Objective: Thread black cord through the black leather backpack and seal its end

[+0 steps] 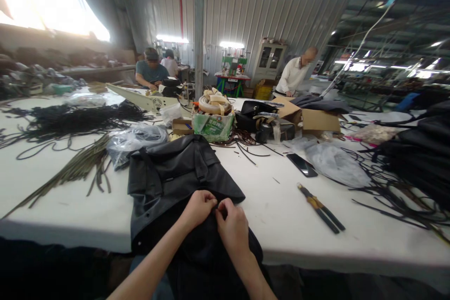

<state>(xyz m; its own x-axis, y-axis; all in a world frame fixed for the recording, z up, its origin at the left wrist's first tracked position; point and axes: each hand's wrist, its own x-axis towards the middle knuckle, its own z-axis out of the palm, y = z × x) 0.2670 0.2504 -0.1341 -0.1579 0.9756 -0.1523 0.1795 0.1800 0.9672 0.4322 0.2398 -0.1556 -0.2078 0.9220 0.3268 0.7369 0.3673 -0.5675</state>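
A dark grey leather bag (176, 173) lies on the white table (281, 215) and hangs over its near edge toward me. My left hand (198, 207) and my right hand (232, 225) meet at the bag's lower part, both with fingers curled in a pinch on the bag's material or some small part of it. What lies between the fingertips is too small to make out.
Black-and-yellow pliers (320, 208) and a black phone (302, 165) lie to my right. Black cords (70, 119), olive straps (75, 168), plastic bags (135, 140), a box of tape rolls (213, 122), cardboard boxes (316, 119) and dark bags (418, 154) crowd the table. People work beyond the table.
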